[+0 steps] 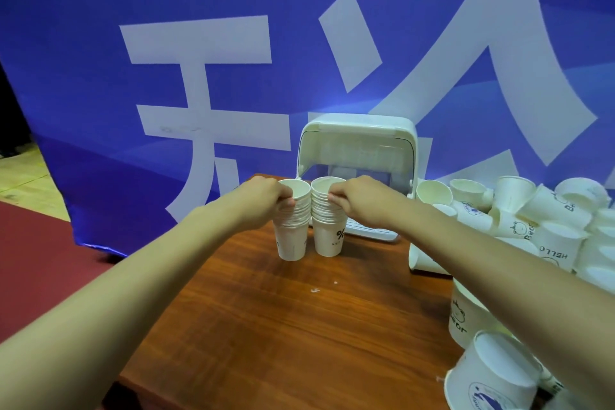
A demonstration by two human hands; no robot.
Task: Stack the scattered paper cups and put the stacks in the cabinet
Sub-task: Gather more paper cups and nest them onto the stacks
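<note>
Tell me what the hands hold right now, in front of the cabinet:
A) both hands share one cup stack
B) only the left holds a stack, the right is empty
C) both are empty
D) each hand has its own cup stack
D: the left hand grips the left stack near its top and the right hand grips the right stack, the two stacks side by side before the open cabinet.

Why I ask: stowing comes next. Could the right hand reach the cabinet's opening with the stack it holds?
Probably yes. The right hand grips its cup stack just in front of the open cabinet. Nothing shows between them, and the loose cups lie off to the right.
</note>
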